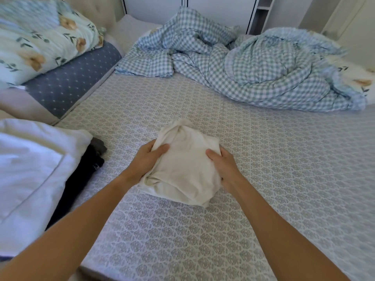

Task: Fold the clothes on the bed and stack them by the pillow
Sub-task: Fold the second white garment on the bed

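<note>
Two thumbs pressed on top of the cream garment (185, 165), the other fingers curled under its sides. The left hand (149, 160) and right hand (225, 166) held this folded bundle near the bed's (263, 159) middle. Next job, probably: carry it to the white pillow (30, 169) at the left edge.

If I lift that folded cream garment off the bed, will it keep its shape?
Probably not. The cream garment looks soft and wrinkled, so its edges would likely sag. Both the left hand and right hand grip its sides, which should help.
</note>
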